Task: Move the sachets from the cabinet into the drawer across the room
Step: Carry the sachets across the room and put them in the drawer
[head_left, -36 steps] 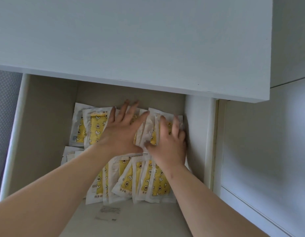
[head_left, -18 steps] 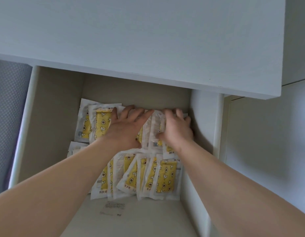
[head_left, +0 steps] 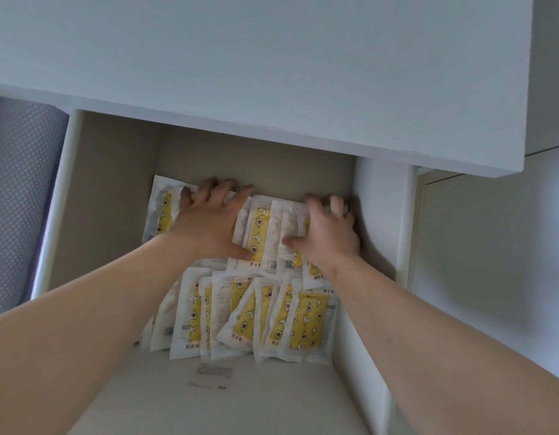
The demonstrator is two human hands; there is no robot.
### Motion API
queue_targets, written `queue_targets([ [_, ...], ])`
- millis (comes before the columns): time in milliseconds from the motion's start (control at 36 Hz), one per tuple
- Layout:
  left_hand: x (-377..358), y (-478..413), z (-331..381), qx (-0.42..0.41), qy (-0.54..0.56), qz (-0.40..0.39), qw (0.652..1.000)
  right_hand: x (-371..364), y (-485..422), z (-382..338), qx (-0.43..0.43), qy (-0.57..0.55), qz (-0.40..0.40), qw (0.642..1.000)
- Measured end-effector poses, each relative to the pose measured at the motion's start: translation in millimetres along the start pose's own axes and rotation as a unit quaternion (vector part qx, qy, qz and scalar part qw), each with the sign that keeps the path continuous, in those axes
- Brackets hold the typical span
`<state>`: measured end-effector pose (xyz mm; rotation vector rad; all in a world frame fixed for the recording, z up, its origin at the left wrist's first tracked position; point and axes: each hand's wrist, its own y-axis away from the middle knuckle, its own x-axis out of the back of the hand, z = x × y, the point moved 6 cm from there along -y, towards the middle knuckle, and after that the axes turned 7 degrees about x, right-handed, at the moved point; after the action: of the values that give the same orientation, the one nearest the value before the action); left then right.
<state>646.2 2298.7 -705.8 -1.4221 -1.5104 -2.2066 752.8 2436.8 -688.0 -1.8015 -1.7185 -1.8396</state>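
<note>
Hands had spread apart across back-row sachets (head_left: 259,237) in drawer (head_left: 109,199): left hand (head_left: 209,221) at 10 o'clock, flat, pressing; right hand (head_left: 327,233) at 2 o'clock, fingers curled, grip unclear. Likely tidying.

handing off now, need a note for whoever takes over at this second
Left hand: open, pressing flat on the back row of sachets.
Right hand: fingers curled over that row's far edge.
Front row lies nearer, same drawer.
Done: both rows are in the drawer.
Left: settle the back row; cabinet out of view, remaining sachets unknown.
</note>
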Motion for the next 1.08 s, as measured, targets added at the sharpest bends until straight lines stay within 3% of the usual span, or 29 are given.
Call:
queue_targets([
  [194,0.7,4.5,-1.7,-0.012,-0.026,0.020,0.999,-7.1,5.3,1.1,-0.012,-0.010,-0.001,1.000],
  [361,8.6,20.9,3.0,-0.006,0.027,0.016,0.999,-4.8,21.0,-5.1,-0.019,-0.025,0.012,0.999],
  [695,79.7,137.9,12.8,0.030,0.114,0.051,0.992,37.0,140.4,-55.2,-0.083,-0.144,0.042,0.985],
  [889,120.8,221.3,24.5,-0.009,0.138,0.062,0.988,65.8,234.4,-82.1,-0.138,-0.251,0.104,0.953],
  [1084,122.6,294.0,42.4,-0.088,0.096,0.043,0.991,59.4,322.8,-90.4,-0.204,-0.349,0.189,0.895],
])
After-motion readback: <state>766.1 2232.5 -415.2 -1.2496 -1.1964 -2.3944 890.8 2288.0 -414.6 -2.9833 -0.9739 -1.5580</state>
